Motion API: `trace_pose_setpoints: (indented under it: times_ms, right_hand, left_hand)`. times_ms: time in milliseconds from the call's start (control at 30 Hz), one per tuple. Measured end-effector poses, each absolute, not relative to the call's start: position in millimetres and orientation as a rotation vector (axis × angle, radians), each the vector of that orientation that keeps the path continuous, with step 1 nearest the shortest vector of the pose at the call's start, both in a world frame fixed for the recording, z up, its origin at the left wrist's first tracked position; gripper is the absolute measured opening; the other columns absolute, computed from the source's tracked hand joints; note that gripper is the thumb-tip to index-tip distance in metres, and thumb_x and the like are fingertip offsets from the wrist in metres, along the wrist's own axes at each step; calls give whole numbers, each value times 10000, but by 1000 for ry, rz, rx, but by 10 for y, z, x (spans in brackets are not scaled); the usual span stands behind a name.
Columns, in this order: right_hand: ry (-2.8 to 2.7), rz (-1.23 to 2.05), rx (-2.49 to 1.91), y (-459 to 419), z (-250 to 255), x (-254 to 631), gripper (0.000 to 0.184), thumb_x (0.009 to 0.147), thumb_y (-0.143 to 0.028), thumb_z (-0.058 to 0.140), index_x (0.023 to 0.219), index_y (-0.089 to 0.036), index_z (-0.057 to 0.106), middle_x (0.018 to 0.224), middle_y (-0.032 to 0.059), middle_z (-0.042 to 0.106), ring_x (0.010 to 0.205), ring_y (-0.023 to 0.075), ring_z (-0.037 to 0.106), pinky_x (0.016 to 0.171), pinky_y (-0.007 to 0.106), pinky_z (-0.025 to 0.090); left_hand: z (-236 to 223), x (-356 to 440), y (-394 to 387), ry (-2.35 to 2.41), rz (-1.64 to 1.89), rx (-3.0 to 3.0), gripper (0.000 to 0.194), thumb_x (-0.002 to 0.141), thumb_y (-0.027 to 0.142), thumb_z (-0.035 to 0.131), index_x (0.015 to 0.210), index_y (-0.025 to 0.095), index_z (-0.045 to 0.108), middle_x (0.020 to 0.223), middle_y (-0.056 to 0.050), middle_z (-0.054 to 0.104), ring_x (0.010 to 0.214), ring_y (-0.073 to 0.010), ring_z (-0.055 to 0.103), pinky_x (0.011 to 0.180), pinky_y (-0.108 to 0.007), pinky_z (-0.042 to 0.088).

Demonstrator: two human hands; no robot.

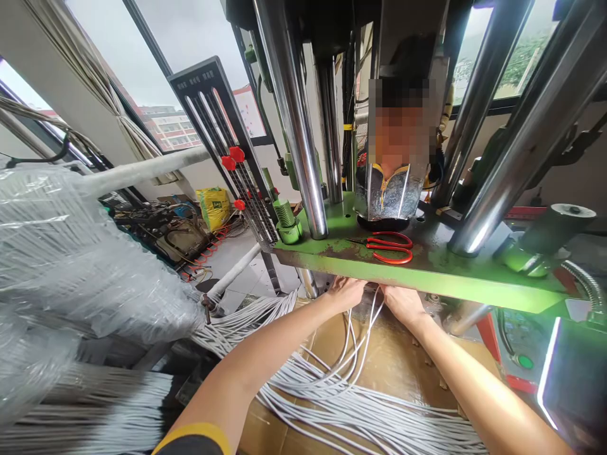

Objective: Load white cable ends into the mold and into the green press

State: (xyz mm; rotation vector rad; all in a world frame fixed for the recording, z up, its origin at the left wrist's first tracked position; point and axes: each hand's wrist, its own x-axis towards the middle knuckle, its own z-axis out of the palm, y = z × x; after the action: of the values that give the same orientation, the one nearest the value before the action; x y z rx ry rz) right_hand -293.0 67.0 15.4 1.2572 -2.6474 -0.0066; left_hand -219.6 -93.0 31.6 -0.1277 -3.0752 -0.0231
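Both my hands reach under the front edge of a green machine plate [427,275]. My left hand [346,292] and my right hand [403,303] sit close together, with their fingers hidden beneath the plate. Thin white cables [358,335] run up from a large bundle [360,411] on the cardboard [393,360] to the spot between my hands. Whether either hand grips the cables is hidden.
Red-handled scissors [391,248] lie on the green plate. Thick steel columns [294,120] rise from it. A person stands behind the machine. Plastic-wrapped cable bundles [71,253] lie at the left. A control box with a green button [525,361] is at the right.
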Motion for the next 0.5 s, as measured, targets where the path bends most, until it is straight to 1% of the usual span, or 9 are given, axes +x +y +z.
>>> trace_pose_setpoints:
  times_ms: [67, 167, 233, 367, 500]
  right_hand:
    - [-2648, -7, 1258, 662, 148, -2916, 253, 919, -250, 573, 1152, -154, 604, 1134, 76, 646, 1023, 213, 614, 920, 442, 473]
    - [-2648, 8, 1250, 692, 136, -2921, 263, 922, -233, 564, 1174, -163, 594, 1142, 73, 643, 1031, 212, 612, 929, 446, 468]
    - [-2657, 27, 1220, 769, 117, -2947, 260, 919, -229, 570, 1169, -163, 597, 1134, 68, 647, 1030, 206, 615, 922, 434, 479]
    - [-2699, 48, 1086, 1026, 20, -2996, 256, 904, -175, 581, 1155, -129, 603, 1035, 71, 678, 949, 198, 648, 844, 395, 526]
    - [-2662, 58, 1110, 1165, -66, -2967, 390, 882, -62, 540, 1263, -142, 547, 1087, 82, 671, 1018, 198, 627, 895, 372, 506]
  left_hand:
    - [310, -2154, -990, -3064, -39, -102, 354, 884, 123, 387, 1154, 173, 609, 1027, -114, 690, 937, -233, 648, 847, -344, 508]
    - [273, -2104, -1063, -3057, -71, -86, 384, 897, 150, 400, 1241, 217, 558, 1102, -89, 675, 1032, -222, 613, 935, -336, 465]
    - [238, -2097, -1091, -3070, -93, -69, 394, 897, 162, 411, 1257, 241, 549, 1095, -74, 677, 1010, -212, 618, 922, -327, 469]
    - [188, -2121, -1102, -3087, -111, -54, 410, 894, 155, 401, 1259, 260, 555, 1056, -67, 679, 932, -209, 633, 848, -325, 492]
    - [186, -2129, -1058, -3083, -111, -129, 579, 839, 73, 414, 1355, 329, 467, 1067, -58, 665, 956, -222, 618, 855, -351, 490]
